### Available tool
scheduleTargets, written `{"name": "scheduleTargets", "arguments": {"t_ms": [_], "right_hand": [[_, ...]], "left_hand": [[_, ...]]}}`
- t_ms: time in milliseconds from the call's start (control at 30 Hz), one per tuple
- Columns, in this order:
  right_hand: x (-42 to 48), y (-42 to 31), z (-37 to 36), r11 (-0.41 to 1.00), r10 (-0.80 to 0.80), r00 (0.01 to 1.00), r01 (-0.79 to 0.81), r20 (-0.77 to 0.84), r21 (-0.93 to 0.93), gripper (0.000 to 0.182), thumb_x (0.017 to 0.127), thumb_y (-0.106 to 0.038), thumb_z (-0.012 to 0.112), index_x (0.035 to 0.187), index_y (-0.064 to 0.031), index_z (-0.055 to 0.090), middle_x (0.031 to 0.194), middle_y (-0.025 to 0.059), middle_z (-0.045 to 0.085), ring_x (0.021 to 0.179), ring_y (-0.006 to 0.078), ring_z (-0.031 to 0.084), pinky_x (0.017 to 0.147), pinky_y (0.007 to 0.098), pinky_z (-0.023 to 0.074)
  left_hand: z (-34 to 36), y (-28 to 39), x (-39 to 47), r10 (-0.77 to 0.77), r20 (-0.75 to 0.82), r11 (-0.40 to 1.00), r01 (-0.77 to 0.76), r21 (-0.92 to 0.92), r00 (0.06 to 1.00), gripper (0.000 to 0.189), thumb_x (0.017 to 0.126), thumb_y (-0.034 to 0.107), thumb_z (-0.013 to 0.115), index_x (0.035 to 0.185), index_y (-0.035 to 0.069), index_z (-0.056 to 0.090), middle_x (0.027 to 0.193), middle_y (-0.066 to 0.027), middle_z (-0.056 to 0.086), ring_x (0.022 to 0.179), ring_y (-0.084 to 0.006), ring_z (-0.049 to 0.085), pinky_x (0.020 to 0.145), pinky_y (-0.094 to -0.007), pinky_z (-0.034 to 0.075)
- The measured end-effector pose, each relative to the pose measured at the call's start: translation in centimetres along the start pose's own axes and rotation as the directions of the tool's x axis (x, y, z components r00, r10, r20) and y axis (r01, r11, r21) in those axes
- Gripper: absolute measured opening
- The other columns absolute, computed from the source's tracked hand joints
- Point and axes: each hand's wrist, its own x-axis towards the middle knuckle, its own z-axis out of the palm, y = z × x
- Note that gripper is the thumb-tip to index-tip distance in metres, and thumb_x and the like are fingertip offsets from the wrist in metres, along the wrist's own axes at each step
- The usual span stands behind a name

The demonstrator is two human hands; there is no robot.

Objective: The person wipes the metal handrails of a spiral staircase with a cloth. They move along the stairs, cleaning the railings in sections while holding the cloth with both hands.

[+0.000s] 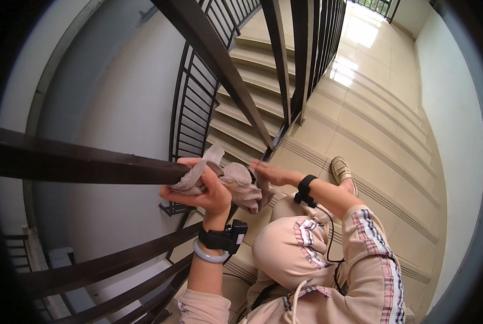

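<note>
My left hand (209, 194) is wrapped around a dark brown metal railing post (91, 160), gripping a pinkish-grey terry cloth (241, 182) against it. Part of the cloth bunches out to the right of the fingers, and a pale flap sticks up between them. Just beyond that bunch is my right hand (276, 173), blurred, with its fingers stretched toward the post. Cloth hangs below the right palm; whether those fingers hold any of it cannot be told. The post's lower end is hidden behind the cloth and hands.
More dark balusters (280, 60) rise ahead, and others (112, 259) run at lower left. Tiled stairs (371, 137) with grooved edges lie to the right, by a white wall (452, 93). Another flight (257, 81) shows through the railing. A cable (330, 239) hangs from my right wrist strap.
</note>
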Motion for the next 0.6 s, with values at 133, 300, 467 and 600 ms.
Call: {"name": "scheduleTargets", "arguments": {"t_ms": [133,300,467,600], "right_hand": [[0.8,1.1,-1.8,0.895,0.387,0.912,-0.407,-0.137,-0.183,0.066,0.082,-0.008,0.047,0.141,-0.0025,0.017,0.148,0.0162,0.017,0.126,0.0348,0.038,0.092,0.0475,0.0412],[0.1,0.7,0.6,0.979,0.189,0.882,-0.135,-0.432,0.154,0.066,0.077,-0.004,0.051,0.137,-0.0002,0.023,0.14,0.0299,0.02,0.128,0.045,0.026,0.102,0.0421,0.0337],[-1.2,-2.3,-1.7,0.796,0.539,0.747,-0.301,-0.389,0.525,0.05,0.071,-0.019,0.068,0.11,-0.0022,0.041,0.123,0.0279,0.042,0.108,0.0416,0.046,0.084,0.0427,0.0427],[-1.9,-2.4,-1.9,0.873,0.442,0.876,-0.372,-0.191,0.317,0.043,0.069,-0.024,0.07,0.105,-0.009,0.05,0.089,0.0182,0.063,0.087,0.0375,0.059,0.075,0.0432,0.0473]], "left_hand": [[0.2,-0.3,-0.1,0.006,0.037,0.999,-0.008,0.052,0.999,0.045,0.084,0.005,0.053,0.114,0.002,0.02,0.102,-0.016,0.041,0.086,-0.0168,0.046,0.078,-0.0263,0.042],[0.2,-0.8,-0.3,0.052,0.068,0.999,-0.051,-0.016,0.996,0.047,0.084,0.006,0.055,0.115,0.002,0.019,0.104,-0.0164,0.043,0.089,-0.0176,0.048,0.081,-0.0274,0.043],[-0.2,-0.5,0.1,0.042,0.068,0.998,-0.045,0.038,0.997,0.045,0.084,0.005,0.054,0.114,0.002,0.019,0.103,-0.0157,0.042,0.09,-0.0173,0.046,0.083,-0.0286,0.041],[0.5,0.2,0.1,0.05,0.104,0.998,-0.053,0.023,0.993,0.043,0.085,0.005,0.053,0.112,0.002,0.02,0.103,-0.0152,0.041,0.091,-0.0171,0.045,0.084,-0.0294,0.04]]}}
